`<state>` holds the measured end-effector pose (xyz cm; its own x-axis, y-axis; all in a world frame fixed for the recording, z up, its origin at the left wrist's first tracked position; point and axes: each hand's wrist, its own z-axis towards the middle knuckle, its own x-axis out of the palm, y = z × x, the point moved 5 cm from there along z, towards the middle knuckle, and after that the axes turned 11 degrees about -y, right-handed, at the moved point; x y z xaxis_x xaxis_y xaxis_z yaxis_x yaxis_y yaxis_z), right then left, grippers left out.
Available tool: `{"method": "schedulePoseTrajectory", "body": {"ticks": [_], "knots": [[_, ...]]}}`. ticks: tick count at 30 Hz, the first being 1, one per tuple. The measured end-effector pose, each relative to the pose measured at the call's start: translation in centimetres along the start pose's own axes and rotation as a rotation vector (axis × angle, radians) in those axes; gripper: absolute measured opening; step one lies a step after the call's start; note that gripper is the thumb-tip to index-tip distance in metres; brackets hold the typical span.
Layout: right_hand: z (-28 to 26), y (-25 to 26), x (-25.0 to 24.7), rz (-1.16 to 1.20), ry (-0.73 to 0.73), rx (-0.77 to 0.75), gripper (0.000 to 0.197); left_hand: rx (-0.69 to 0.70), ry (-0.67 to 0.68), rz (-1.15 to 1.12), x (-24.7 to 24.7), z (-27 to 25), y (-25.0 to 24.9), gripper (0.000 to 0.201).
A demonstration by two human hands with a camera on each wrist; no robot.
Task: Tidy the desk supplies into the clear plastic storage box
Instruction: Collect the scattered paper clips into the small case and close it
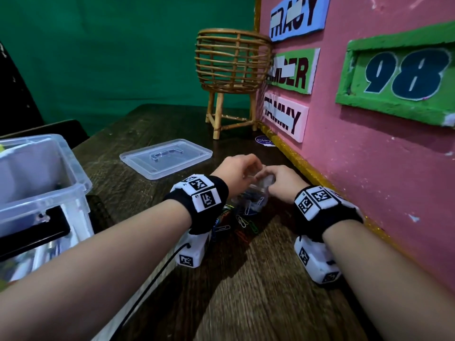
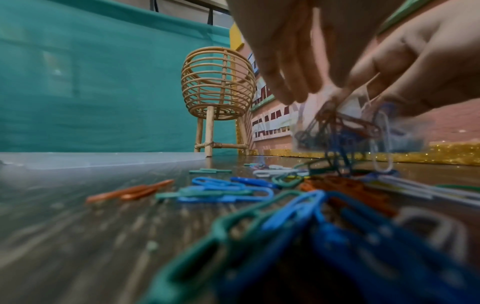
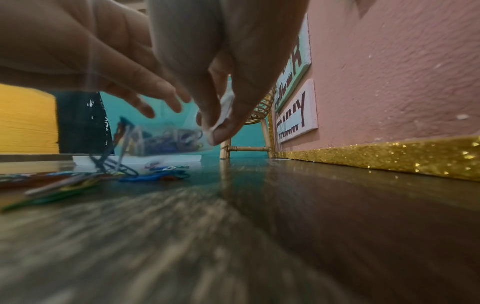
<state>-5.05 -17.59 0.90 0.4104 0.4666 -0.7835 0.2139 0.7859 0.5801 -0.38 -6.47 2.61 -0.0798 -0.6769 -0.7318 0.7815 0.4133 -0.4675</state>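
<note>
A small clear plastic bag [image 1: 256, 195] with coloured paper clips hangs just above the dark wooden desk, and both hands hold it by its top edge. My left hand [image 1: 236, 172] pinches it from the left and my right hand [image 1: 280, 182] from the right. In the right wrist view the thumb and forefinger pinch the bag [image 3: 166, 137]. Several paper clips [image 2: 221, 191] lie loose on the desk under the bag [image 2: 350, 131], and some dangle out of it. The clear plastic storage box [image 1: 39, 178] stands open at the left edge, with things inside.
The box's clear lid [image 1: 166, 157] lies flat on the desk [image 1: 246, 291] beyond my hands. A small rattan basket on legs [image 1: 232, 70] stands at the back. A pink board with name signs [image 1: 369, 143] runs along the right side, edged with gold glitter trim [image 3: 389, 158].
</note>
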Motion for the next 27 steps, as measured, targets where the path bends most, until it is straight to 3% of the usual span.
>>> {"method": "schedulePoseTrajectory", "body": {"ticks": [2, 4, 7, 9, 11, 16, 23, 27], "knots": [[0.2, -0.3, 0.0, -0.017, -0.054, 0.014, 0.031, -0.047, -0.06, 0.05, -0.3, 0.1, 0.4, 0.024], [0.3, -0.5, -0.3, -0.022, -0.116, 0.04, 0.03, -0.132, -0.069, 0.098, -0.4, -0.1, 1.1, 0.039], [0.3, -0.8, -0.8, -0.015, -0.187, 0.086, 0.031, -0.279, 0.08, 0.146, 0.4, -1.0, 2.1, 0.086], [0.3, -0.7, -1.0, -0.008, -0.206, 0.094, 0.035, -0.304, 0.203, 0.192, 1.1, -1.5, 2.1, 0.096], [0.3, -0.6, -1.0, -0.015, -0.212, 0.086, 0.036, -0.287, 0.241, 0.236, 1.3, -1.5, 2.0, 0.084], [0.3, -0.9, -1.0, -0.035, -0.202, 0.089, 0.038, -0.259, 0.141, 0.253, 0.2, -0.7, 1.9, 0.034], [0.3, -0.7, -0.5, -0.051, -0.129, 0.045, 0.035, -0.189, -0.132, 0.074, -1.1, -0.3, 1.5, 0.02], [0.2, -0.2, -0.2, -0.041, -0.057, 0.006, 0.035, -0.024, -0.056, -0.006, -0.4, -0.6, 0.4, 0.02]]}}
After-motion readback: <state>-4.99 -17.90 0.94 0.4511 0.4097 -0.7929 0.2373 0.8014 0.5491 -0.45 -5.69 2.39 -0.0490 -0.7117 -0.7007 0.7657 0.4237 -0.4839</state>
